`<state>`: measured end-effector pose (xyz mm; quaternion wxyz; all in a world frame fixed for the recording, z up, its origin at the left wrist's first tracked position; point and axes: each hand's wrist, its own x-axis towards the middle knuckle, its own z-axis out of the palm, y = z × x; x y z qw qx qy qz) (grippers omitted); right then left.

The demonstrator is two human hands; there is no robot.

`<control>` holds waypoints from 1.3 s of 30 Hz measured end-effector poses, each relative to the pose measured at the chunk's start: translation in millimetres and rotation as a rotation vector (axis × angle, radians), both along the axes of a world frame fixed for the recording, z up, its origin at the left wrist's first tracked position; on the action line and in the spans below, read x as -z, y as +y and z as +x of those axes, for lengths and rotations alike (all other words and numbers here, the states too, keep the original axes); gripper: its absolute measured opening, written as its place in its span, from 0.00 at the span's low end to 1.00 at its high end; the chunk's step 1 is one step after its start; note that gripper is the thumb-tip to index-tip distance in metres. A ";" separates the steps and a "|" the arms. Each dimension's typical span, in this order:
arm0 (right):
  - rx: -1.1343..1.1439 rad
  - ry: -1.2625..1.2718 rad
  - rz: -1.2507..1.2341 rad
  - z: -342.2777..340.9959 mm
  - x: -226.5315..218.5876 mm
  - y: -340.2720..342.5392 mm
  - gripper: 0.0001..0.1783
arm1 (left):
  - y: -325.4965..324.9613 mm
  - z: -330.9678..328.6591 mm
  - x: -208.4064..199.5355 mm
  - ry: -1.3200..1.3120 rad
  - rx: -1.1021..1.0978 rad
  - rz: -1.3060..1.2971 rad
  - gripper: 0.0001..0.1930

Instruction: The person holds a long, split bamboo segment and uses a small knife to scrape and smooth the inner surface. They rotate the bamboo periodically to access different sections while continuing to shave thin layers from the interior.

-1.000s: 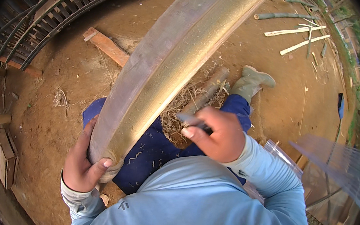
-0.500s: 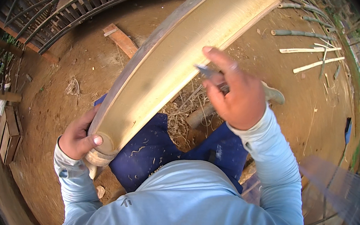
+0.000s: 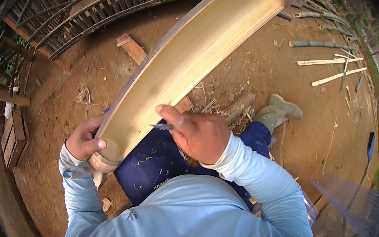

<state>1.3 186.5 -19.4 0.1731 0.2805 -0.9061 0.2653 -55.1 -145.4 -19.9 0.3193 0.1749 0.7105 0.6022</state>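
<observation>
A long half-open bamboo section (image 3: 191,55), pale and hollow inside with a greyish outer edge, slants from my lap toward the far upper right. My left hand (image 3: 84,138) grips its near end, thumb over the rim beside the closed node and fingers round the outer side. Close to the right-hand edge of the trough, my right hand (image 3: 201,136) is closed round a small knife (image 3: 162,126). Its short grey blade points left over the near part of the bamboo. Most of the knife's handle is hidden in my fingers.
Wood shavings and a short log (image 3: 239,106) lie beyond my knees, near a rubber boot (image 3: 276,112). Split strips (image 3: 322,62) and bamboo poles (image 3: 319,45) are on the dirt at the far right. A slatted bamboo structure (image 3: 103,8) stands far left, near a reddish plank (image 3: 134,50).
My right hand with the knife has moved toward me and left, along the bamboo's edge from its middle to its near part. My left hand keeps its grip.
</observation>
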 end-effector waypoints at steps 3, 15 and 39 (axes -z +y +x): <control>-0.031 0.008 -0.023 2.8 5.3 -6.5 0.40 | 3.2 2.3 -1.8 0.003 -0.033 0.005 0.48; 0.159 0.173 0.095 -33.1 -48.2 76.5 0.38 | 5.2 4.4 -3.5 0.040 -0.050 -0.020 0.46; 0.350 0.177 -0.008 -50.9 -70.0 107.7 0.47 | 6.0 5.1 -4.4 0.037 -0.007 0.031 0.46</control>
